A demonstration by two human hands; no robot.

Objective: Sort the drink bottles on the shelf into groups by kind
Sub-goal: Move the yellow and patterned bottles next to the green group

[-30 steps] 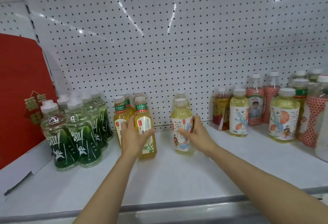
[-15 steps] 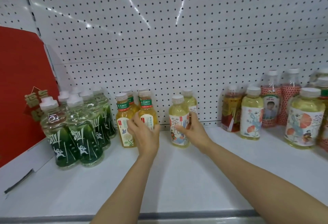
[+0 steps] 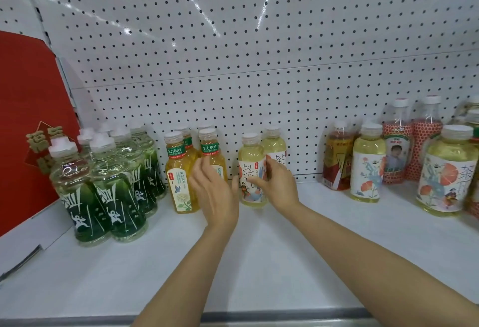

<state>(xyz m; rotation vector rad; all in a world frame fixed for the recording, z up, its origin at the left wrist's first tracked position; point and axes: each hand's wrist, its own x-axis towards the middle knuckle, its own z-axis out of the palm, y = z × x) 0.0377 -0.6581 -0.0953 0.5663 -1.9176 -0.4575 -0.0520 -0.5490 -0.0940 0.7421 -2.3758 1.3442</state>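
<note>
Since half a second ago the left hand (image 3: pixel 213 194) has let go of the amber tea bottle (image 3: pixel 213 163) and hangs with its fingers loosely spread just in front of it, holding nothing; the right hand (image 3: pixel 278 184) has stayed on the pale yellow tea bottle (image 3: pixel 251 171), fingers curled round its illustrated white label; a second bottle of that kind (image 3: pixel 274 145) stands directly behind, against the pegboard (image 3: pixel 233 54). Left of the hands stand more amber bottles (image 3: pixel 178 173) with green neck bands, then a cluster of green-labelled clear bottles (image 3: pixel 108 192) beside a red carton (image 3: pixel 28 109); to the right, well apart on the shelf (image 3: pixel 259 262), stand a red-and-yellow bottle (image 3: pixel 337 158), floral-label bottles (image 3: pixel 368 163) and red-patterned bottles (image 3: pixel 398 142); every bottle is upright, cap up, long axis vertical.
</note>
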